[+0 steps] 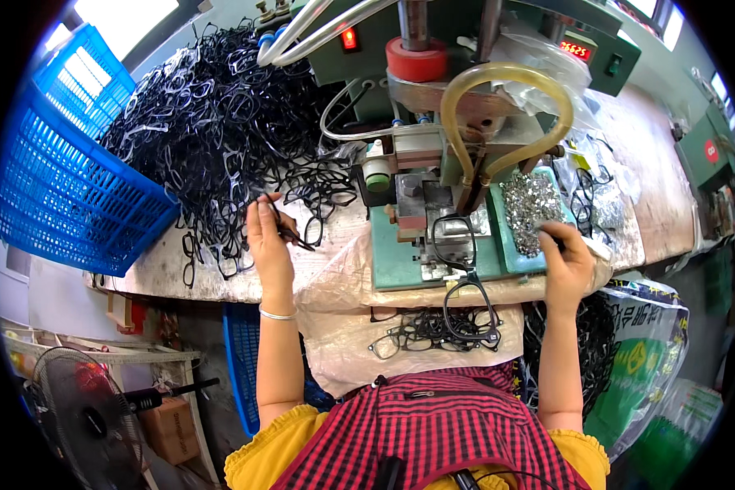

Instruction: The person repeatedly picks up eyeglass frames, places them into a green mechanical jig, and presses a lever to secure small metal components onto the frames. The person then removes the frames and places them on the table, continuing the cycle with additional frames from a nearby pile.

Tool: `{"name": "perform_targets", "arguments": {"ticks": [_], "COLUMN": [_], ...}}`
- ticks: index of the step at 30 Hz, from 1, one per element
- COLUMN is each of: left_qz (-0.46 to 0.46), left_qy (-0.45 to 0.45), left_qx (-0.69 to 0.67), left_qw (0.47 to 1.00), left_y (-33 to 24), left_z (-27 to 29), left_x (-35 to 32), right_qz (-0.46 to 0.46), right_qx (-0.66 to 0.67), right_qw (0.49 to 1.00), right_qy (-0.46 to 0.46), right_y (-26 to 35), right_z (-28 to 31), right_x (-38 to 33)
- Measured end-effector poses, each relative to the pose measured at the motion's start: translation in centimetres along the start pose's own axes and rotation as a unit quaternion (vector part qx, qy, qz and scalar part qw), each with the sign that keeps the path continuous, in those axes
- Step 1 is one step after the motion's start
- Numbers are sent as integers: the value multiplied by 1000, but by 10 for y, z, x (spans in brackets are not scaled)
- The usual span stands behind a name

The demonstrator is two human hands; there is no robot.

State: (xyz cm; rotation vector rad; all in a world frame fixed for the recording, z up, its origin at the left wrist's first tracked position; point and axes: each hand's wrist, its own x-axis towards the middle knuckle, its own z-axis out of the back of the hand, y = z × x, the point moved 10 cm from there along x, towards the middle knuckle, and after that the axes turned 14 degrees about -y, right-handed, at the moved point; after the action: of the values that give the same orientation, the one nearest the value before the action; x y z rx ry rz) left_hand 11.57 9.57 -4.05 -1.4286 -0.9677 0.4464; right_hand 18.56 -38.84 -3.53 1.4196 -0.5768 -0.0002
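My left hand (269, 237) is closed on a dark eyeglass frame (301, 241), seen nearly edge-on, at the near edge of a big heap of black eyeglass frames (220, 122). My right hand (570, 265) has its fingers pinched together over the front right of a green tray (527, 264). Small silvery metal parts (528, 204) fill that tray; whatever the fingertips hold is too small to make out. Between my hands, a black eyeglass frame (471, 306) sits in the fixture of a green press (420, 224), one rim hanging over the front edge.
Loose frames (441, 328) lie on the brown-paper-covered surface before my apron. A blue plastic basket (82, 184) leans at the left of the bench. A looped yellowish hose (565, 98) hangs over the press. Bagged frames (588, 196) lie right of the tray; a fan (90, 416) stands lower left.
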Motion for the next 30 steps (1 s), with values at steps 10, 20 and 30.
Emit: {"name": "perform_targets", "arguments": {"ticks": [10, 20, 30], "left_qz": [242, -221, 517], "left_qy": [-3, 119, 406], "left_qx": [-122, -140, -176], "left_qw": [962, 958, 733], "left_y": [77, -199, -70], "left_z": [-31, -138, -173], "left_x": [-68, -85, -225], "right_qz": [-1, -138, 234], "right_qx": [142, 244, -153], "right_qw": [990, 957, 956], "right_qy": [14, 76, 87], "right_y": [49, 68, 80], "right_z": [-98, -113, -76], "right_x": [-9, -15, 8]}}
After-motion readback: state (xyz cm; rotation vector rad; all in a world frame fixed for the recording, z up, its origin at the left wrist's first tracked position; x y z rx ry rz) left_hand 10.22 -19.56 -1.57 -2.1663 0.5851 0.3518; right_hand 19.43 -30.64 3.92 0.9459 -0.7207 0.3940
